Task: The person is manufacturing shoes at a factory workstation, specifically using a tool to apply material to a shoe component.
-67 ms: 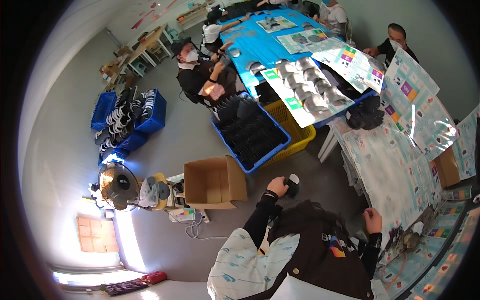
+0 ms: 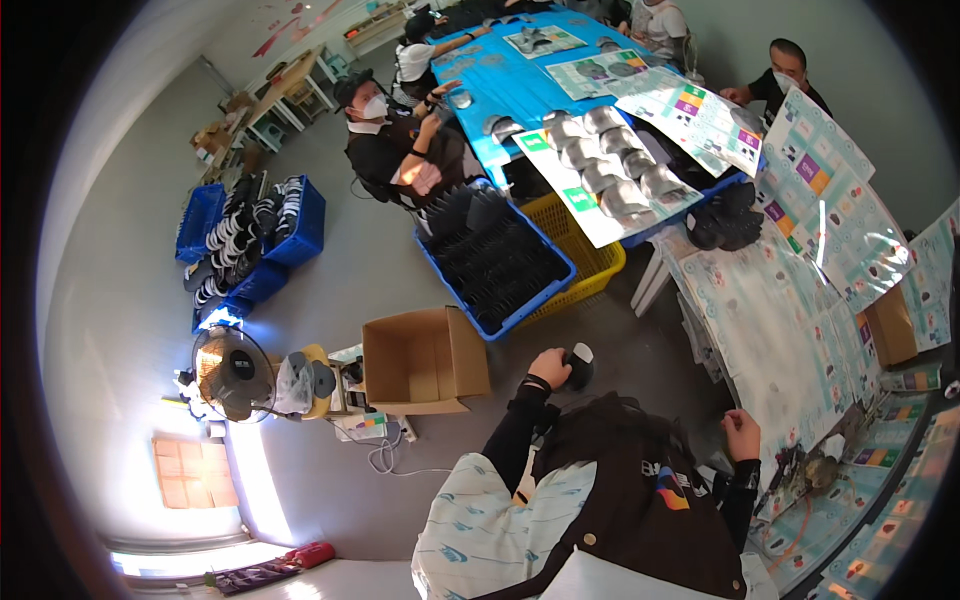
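A grey floor [image 2: 345,275] spreads around the open cardboard box [image 2: 425,360], with a pale wall [image 2: 740,50] far behind and right of the box. Beyond the box, to its right, stretches a long table under a blue cover [image 2: 475,125], with several people, some masked, seated around it. Well to the box's right is a second table covered in printed paper [image 2: 760,310]. Just behind and right of the box, a blue crate [image 2: 530,309] full of dark pieces sits against a yellow basket [image 2: 600,270]; to the box's left are a fan [image 2: 235,365] and, farther back, more blue crates [image 2: 305,225] with black-and-white pieces. As for print, the paper carries coloured squares and small pictures, and the wearer's dark vest [image 2: 600,520], right of and nearer than the box, bears pale lettering beside a multicoloured mark [image 2: 672,488]. To the right of the box, apart from it, the left hand [image 2: 549,368] grips a dark curved piece [image 2: 578,368] by its left side; the piece is smooth and rounded, with a whitish patch on top. The right hand [image 2: 742,435], farther right of the box near the papered table, has curled fingers; whether they pinch anything I cannot tell.
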`<state>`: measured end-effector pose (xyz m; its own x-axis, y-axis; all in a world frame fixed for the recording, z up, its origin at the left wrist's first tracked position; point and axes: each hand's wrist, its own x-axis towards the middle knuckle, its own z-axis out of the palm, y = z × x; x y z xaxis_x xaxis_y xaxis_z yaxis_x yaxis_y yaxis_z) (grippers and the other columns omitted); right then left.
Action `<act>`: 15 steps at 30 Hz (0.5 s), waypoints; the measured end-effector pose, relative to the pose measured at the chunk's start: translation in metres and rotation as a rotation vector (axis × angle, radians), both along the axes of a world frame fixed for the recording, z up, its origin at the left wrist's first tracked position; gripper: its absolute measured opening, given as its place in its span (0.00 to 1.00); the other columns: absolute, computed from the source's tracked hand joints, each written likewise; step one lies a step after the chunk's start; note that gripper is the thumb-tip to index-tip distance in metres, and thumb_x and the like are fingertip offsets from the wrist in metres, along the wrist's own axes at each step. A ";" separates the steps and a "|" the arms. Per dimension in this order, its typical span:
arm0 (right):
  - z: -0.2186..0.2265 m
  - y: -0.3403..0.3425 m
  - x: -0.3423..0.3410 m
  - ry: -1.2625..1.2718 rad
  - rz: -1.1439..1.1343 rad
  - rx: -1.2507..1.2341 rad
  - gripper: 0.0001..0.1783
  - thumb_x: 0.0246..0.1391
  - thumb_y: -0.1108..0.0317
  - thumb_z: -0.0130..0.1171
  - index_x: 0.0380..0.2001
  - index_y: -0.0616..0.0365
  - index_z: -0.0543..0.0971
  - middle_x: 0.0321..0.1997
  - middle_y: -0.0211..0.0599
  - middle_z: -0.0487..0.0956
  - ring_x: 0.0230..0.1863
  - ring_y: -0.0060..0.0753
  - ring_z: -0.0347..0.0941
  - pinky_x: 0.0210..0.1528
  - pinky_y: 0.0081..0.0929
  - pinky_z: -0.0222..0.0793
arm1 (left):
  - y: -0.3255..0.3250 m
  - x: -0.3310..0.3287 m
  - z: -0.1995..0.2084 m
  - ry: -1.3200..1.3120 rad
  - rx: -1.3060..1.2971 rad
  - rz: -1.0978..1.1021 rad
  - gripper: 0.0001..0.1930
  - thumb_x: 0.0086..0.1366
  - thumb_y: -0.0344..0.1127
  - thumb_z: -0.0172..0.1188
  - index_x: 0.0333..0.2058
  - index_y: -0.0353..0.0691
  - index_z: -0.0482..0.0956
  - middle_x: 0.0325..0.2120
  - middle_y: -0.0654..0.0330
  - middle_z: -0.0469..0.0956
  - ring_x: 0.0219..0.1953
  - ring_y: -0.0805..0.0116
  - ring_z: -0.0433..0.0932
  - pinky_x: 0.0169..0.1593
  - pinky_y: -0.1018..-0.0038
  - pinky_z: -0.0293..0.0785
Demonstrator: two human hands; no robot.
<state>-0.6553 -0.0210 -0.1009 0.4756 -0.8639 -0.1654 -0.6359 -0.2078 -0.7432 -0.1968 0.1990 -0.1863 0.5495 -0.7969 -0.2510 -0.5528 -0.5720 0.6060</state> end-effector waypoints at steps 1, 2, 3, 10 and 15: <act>-0.003 0.003 -0.004 0.010 -0.010 0.002 0.08 0.62 0.71 0.59 0.40 0.64 0.80 0.31 0.41 0.84 0.35 0.31 0.84 0.40 0.29 0.78 | -0.001 -0.003 0.000 0.010 0.002 -0.010 0.17 0.56 0.38 0.61 0.41 0.34 0.82 0.41 0.42 0.81 0.46 0.42 0.79 0.53 0.54 0.76; -0.006 0.003 -0.003 -0.005 -0.010 0.025 0.08 0.62 0.71 0.59 0.40 0.64 0.80 0.32 0.41 0.84 0.35 0.31 0.84 0.40 0.29 0.78 | 0.000 -0.002 -0.001 0.000 0.013 -0.012 0.17 0.56 0.38 0.61 0.41 0.34 0.82 0.41 0.42 0.81 0.47 0.43 0.79 0.53 0.54 0.76; -0.008 0.004 -0.003 -0.021 -0.011 0.047 0.08 0.62 0.71 0.59 0.40 0.64 0.80 0.32 0.42 0.84 0.35 0.32 0.84 0.40 0.29 0.78 | 0.000 -0.001 -0.002 -0.010 0.022 -0.013 0.17 0.56 0.38 0.61 0.41 0.34 0.82 0.41 0.42 0.81 0.47 0.43 0.79 0.53 0.54 0.76; -0.011 0.007 -0.010 0.010 -0.003 0.059 0.08 0.62 0.70 0.59 0.40 0.64 0.80 0.32 0.41 0.84 0.35 0.32 0.84 0.40 0.29 0.77 | 0.000 -0.011 -0.012 -0.043 -0.023 -0.022 0.16 0.56 0.40 0.62 0.38 0.33 0.80 0.38 0.42 0.81 0.45 0.41 0.79 0.51 0.53 0.75; 0.005 0.010 0.004 0.007 -0.005 0.016 0.11 0.63 0.66 0.61 0.39 0.65 0.81 0.29 0.39 0.84 0.31 0.29 0.82 0.36 0.28 0.75 | 0.000 -0.013 -0.011 -0.041 -0.006 -0.029 0.16 0.56 0.40 0.62 0.38 0.33 0.80 0.38 0.42 0.81 0.45 0.41 0.79 0.51 0.54 0.75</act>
<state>-0.6509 -0.0113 -0.0961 0.4700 -0.8636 -0.1826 -0.6421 -0.1926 -0.7420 -0.2101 0.1993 -0.1972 0.5361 -0.8140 -0.2235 -0.5936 -0.5518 0.5858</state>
